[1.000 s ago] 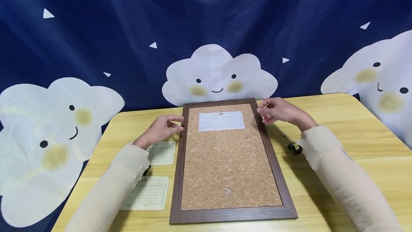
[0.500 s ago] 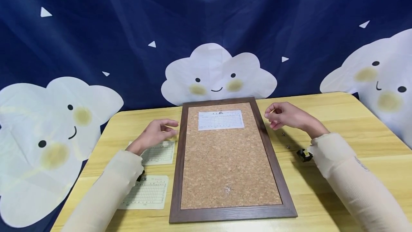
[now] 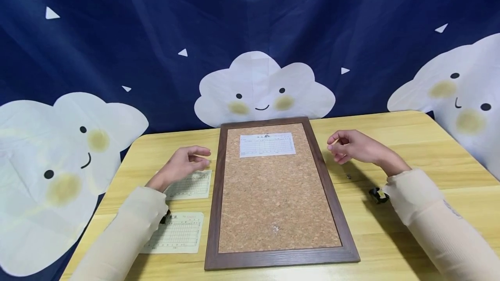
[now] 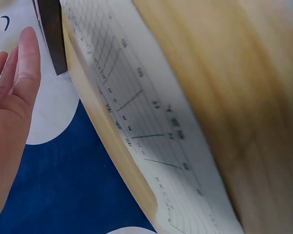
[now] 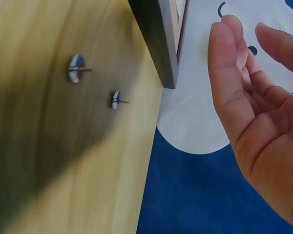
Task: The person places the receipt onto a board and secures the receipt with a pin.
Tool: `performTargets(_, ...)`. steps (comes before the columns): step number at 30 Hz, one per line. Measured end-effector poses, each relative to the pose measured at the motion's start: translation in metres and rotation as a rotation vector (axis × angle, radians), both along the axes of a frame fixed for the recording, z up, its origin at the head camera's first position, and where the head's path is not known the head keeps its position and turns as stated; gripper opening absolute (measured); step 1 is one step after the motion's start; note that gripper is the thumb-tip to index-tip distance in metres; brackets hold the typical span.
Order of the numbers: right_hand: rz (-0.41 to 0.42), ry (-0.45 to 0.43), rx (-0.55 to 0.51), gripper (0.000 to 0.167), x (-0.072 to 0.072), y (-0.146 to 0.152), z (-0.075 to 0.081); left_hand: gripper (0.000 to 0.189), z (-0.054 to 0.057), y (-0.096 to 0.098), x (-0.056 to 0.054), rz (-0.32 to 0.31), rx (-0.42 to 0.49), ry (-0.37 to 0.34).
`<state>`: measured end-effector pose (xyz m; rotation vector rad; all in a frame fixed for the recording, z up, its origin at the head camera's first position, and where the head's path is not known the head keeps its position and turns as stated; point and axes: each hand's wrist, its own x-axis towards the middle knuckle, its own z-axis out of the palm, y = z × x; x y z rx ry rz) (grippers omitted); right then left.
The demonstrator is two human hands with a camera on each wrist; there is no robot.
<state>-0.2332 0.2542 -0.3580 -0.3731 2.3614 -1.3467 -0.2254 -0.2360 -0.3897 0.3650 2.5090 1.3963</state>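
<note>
A brown-framed cork board [image 3: 273, 203] lies on the wooden table, with a white printed form [image 3: 267, 145] near its top. Left of the frame, my left hand [image 3: 180, 166] hovers with relaxed fingers and holds nothing. Under and in front of it lie two more printed forms, the farther slip [image 3: 195, 185] and the nearer slip [image 3: 177, 235]. My right hand [image 3: 357, 147] is off the frame's right side, fingers loosely bent, thumb apart from the fingertips in the right wrist view. Two metal thumbtacks, a larger-looking tack [image 5: 76, 68] and another tack [image 5: 115, 100], lie on the table near it.
A dark blue cloth [image 3: 164, 25] with smiling clouds hangs behind the table [image 3: 441, 151]. Black devices, a left one [image 3: 166, 217] and a right one [image 3: 378, 195], show at the sleeve cuffs.
Both hands have drawn away from the frame's sides, the left one leftward, the right one rightward and slightly nearer. The board and its form stay in place.
</note>
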Motion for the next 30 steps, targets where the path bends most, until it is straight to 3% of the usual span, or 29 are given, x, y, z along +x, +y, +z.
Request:
performTargets(18, 0.035, -0.024, -0.027, 0.029, 0.021, 0.014, -0.012, 0.048, 0.002, -0.023, 0.013, -0.022, 0.045, 0.005)
performTargets(30, 0.083, -0.039, -0.038, 0.028, 0.034, 0.018, -0.019, 0.046, -0.002, -0.045, 0.023, 0.048, 0.035, 0.017)
